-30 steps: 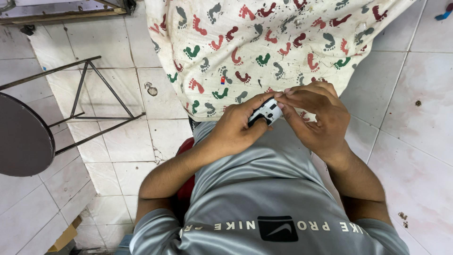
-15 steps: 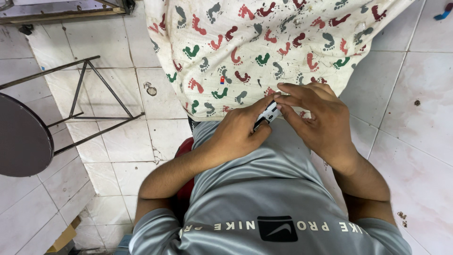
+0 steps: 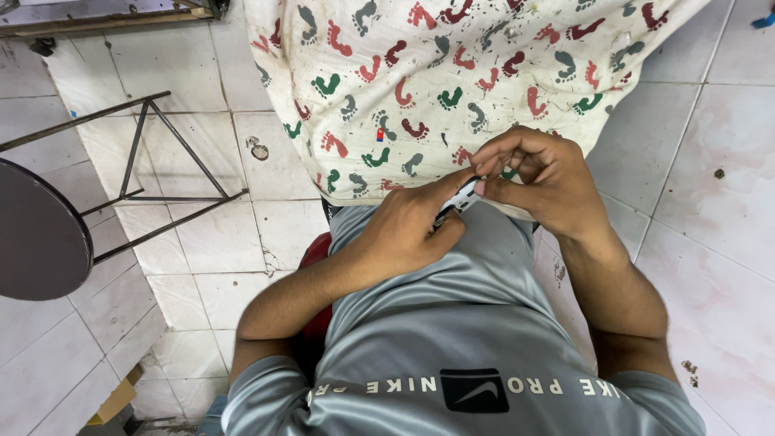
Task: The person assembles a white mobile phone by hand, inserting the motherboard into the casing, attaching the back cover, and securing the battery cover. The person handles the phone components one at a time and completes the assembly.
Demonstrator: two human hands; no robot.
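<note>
White floor tiles all around, a bit dirty, seen from above. Cream cloth with red, green and grey footprints spread over a surface at the top, hanging down to the lap. Round dark stool with thin metal legs off to the left. Grey shirt down below. Left hand curled tight around a small black and white thing, just in front of the cloth's lower edge. Right hand touching that same small thing, fingers bent and pinching its top end. Both hands close together, pressed on it from two sides.
</note>
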